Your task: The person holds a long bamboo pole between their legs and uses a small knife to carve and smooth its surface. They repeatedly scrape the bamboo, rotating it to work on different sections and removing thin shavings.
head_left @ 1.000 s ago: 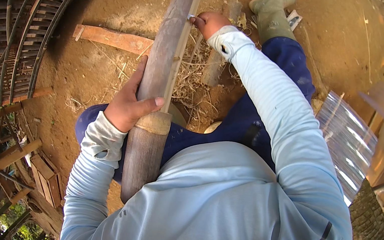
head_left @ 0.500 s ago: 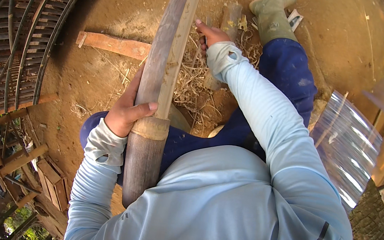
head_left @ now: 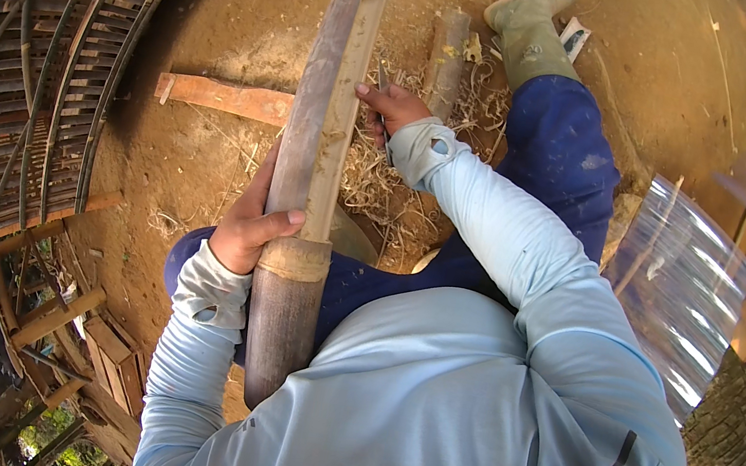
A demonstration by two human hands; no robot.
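A thick bamboo pole [head_left: 307, 138] lies lengthwise before me, its near end against my torso. A long slot [head_left: 341, 119] is cut along its right side between two nodes. My left hand [head_left: 251, 230] is closed round the pole from the left, just beyond the near node, with the thumb on top. At the slot's right edge is my right hand [head_left: 393, 110], its fingers closed on a small knife [head_left: 382, 76]. Only a thin dark part of the knife shows; the fist hides most of it. The thumb reaches to the rim of the slot.
Curly bamboo shavings [head_left: 371, 183] litter the dirt floor below the pole, beside a short bamboo piece [head_left: 447, 53]. A flat reddish board [head_left: 228, 97] lies to the left. Slatted bamboo panels [head_left: 58, 52] stand at far left, clear plastic sheeting [head_left: 680, 284] at right. My booted leg [head_left: 546, 55] stretches forward.
My right hand has come nearer along the slot, toward me and slightly left, and its thumb now meets the rim. The left hand keeps its hold on the pole.
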